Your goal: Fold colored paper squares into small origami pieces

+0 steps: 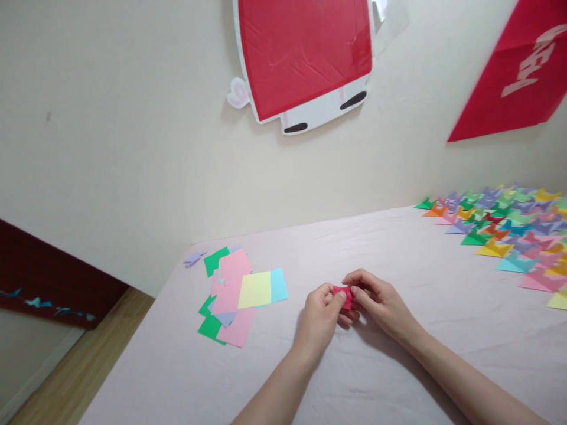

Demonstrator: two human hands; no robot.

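A small folded piece of pink-red paper (344,295) is pinched between both my hands just above the pale pink table (398,254). My left hand (319,316) grips its left side with closed fingers. My right hand (378,302) pinches its right side, fingers curled over it. Most of the paper is hidden by my fingers.
A loose pile of coloured paper squares (241,292), pink, green, yellow and blue, lies left of my hands. Several folded paper shapes (509,227) in many colours cover the table's far right. A small lilac folded piece (194,258) sits near the far left corner. Red posters hang on the wall.
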